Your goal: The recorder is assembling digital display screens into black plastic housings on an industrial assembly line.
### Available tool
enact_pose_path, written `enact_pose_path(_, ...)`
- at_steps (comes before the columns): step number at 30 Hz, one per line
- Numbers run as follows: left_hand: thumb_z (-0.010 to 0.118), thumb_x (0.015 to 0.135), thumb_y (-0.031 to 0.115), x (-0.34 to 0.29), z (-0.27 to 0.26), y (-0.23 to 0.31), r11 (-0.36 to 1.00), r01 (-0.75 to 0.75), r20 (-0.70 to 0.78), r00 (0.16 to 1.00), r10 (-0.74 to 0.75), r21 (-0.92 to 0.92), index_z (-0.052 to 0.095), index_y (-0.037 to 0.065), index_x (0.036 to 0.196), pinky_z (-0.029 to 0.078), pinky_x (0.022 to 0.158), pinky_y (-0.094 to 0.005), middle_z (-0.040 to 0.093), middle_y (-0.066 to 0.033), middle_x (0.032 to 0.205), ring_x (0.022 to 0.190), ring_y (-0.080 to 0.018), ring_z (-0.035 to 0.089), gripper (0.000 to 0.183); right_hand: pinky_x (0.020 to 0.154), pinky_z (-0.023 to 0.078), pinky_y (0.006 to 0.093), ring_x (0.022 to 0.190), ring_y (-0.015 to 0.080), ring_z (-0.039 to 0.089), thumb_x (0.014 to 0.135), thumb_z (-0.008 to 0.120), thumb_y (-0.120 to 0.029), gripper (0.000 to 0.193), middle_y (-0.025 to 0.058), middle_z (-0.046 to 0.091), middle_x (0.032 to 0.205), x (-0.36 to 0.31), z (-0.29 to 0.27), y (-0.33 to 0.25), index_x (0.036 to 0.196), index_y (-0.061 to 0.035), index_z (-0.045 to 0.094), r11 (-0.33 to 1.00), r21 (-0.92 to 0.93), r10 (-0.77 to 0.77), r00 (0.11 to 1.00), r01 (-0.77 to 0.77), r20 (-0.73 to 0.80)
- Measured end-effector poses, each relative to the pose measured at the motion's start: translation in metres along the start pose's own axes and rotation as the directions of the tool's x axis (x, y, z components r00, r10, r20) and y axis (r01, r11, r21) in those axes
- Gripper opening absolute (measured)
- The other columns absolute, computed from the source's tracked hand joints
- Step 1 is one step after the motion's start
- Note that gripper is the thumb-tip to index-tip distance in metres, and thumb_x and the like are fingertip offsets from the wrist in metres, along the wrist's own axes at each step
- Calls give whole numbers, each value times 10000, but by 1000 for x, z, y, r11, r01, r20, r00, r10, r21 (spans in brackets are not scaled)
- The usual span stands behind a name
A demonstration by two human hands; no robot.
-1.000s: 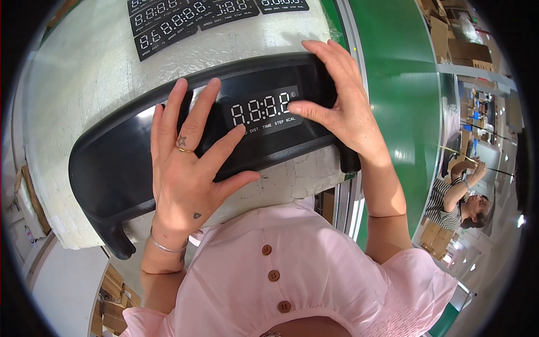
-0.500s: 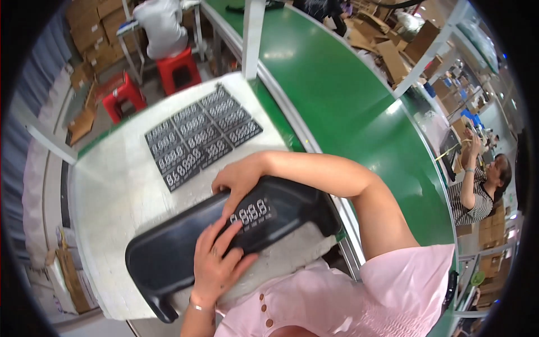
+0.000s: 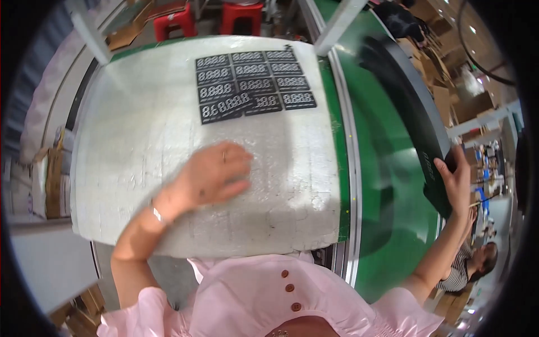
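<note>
My right hand (image 3: 457, 182) grips the near end of a long black plastic panel (image 3: 412, 101) with a curved body. The panel is tilted above the green conveyor belt and blurred by motion; a digit-style display marking shows on it near my fingers. My left hand (image 3: 216, 174) hovers over the white foam-topped table (image 3: 129, 157), thumb apart from loosely bent fingers, holding nothing. Beyond it lies a sheet of black display films (image 3: 252, 87) with white digit segments in rows. One piece in its front row sits askew.
A metal rail (image 3: 351, 185) runs between the table and the conveyor belt (image 3: 384, 269). White posts (image 3: 342, 25) rise at the table's far corners. Red stools (image 3: 241, 19) stand behind. A person in a striped top (image 3: 457, 272) is across the belt at right; cardboard boxes lie around.
The black panel has gone from the white table to over the conveyor at right, carried in my right hand. My left hand has let go of it. The view has turned.
</note>
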State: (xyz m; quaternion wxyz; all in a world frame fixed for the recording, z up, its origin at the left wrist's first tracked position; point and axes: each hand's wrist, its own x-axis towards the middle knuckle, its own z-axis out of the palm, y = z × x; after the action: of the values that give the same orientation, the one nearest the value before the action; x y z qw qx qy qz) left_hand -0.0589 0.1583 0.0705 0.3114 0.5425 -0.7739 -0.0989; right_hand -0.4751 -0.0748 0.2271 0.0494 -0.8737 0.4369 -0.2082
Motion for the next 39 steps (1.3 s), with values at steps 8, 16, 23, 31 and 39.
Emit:
enact_pose_path(8, 767, 714, 355, 31, -11, -112, 942, 306, -173, 944, -281, 142, 611, 54, 1139, 401, 1007, -417, 578, -130, 1236, 1233, -319, 460, 543, 805, 465, 462, 961, 372, 586, 813, 669, -215, 427, 199, 629, 1002, -50, 133, 186, 1186, -72, 521, 749, -584, 212, 949, -312, -235)
enact_pose_path(16, 733, 617, 656, 61, 24, -146, 833, 446, -53, 889, -455, 328, 405, 64, 1393, 186, 1135, -503, 342, -118, 1476, 1404, -291, 227, 1029, 957, 409, 391, 1077, 311, 546, 820, 663, -151, 332, 140, 616, 1119, 65, 225, -55, 1134, -53, 617, 958, 215, -188, 982, 189, -28)
enact_pose_path(23, 745, 693, 478, 63, 33, -128, 891, 394, -336, 890, -308, 226, 664, 52, 1103, 400, 993, -379, 642, -104, 1151, 1175, -272, 532, 597, 1019, 344, 439, 1217, 334, 447, 755, 728, -204, 474, 126, 535, 1253, 120, 296, -183, 1191, -76, 593, 759, 270, -593, 801, 592, -86)
enact_pose_path(31, 726, 692, 515, 62, 19, -133, 857, 496, -311, 843, -438, 138, 710, 114, 1026, 488, 867, -365, 665, -112, 1083, 1031, -262, 615, 523, 954, 374, 420, 1140, 281, 509, 719, 731, -143, 227, 2, 663, 1029, 117, 317, -201, 942, -107, 709, 691, 313, -586, 759, 651, -285)
enact_pose_path(39, 746, 695, 508, 71, -23, -121, 926, 346, -372, 888, -271, 150, 622, 77, 1148, 464, 906, -378, 637, -148, 1102, 1049, -312, 590, 638, 847, 439, 366, 1023, 260, 555, 684, 711, -6, 175, 17, 663, 963, 113, 296, -205, 844, -66, 675, 656, 309, -524, 710, 689, -471)
